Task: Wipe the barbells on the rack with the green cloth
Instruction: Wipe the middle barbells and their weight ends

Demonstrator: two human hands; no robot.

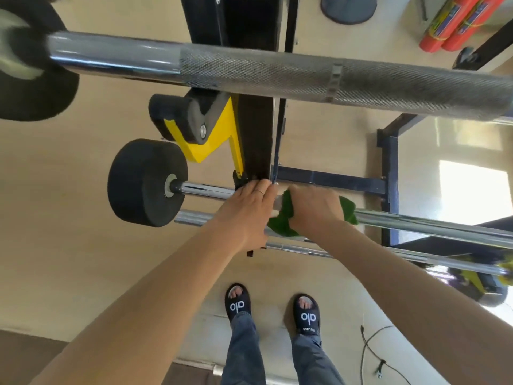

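Note:
Several chrome barbells lie across a black and yellow rack [255, 134]. The nearest, a thick knurled bar [277, 72], crosses the top of the view. Lower down, a barbell [202, 188] carries a black weight [144, 183] at its left end. My right hand [313, 209] presses the green cloth [283, 222] around a long chrome bar [433, 226], just right of the rack upright. My left hand [247, 207] rests on the bars beside the upright, fingers close together, touching the rack; it holds no cloth.
A large black plate [25, 79] sits at the upper left. Red cylinders [452, 20] and a round black base [348, 8] lie on the floor beyond. A blue frame [388, 184] stands at the right. My sandalled feet [274, 309] and a black cable [372, 351] are below.

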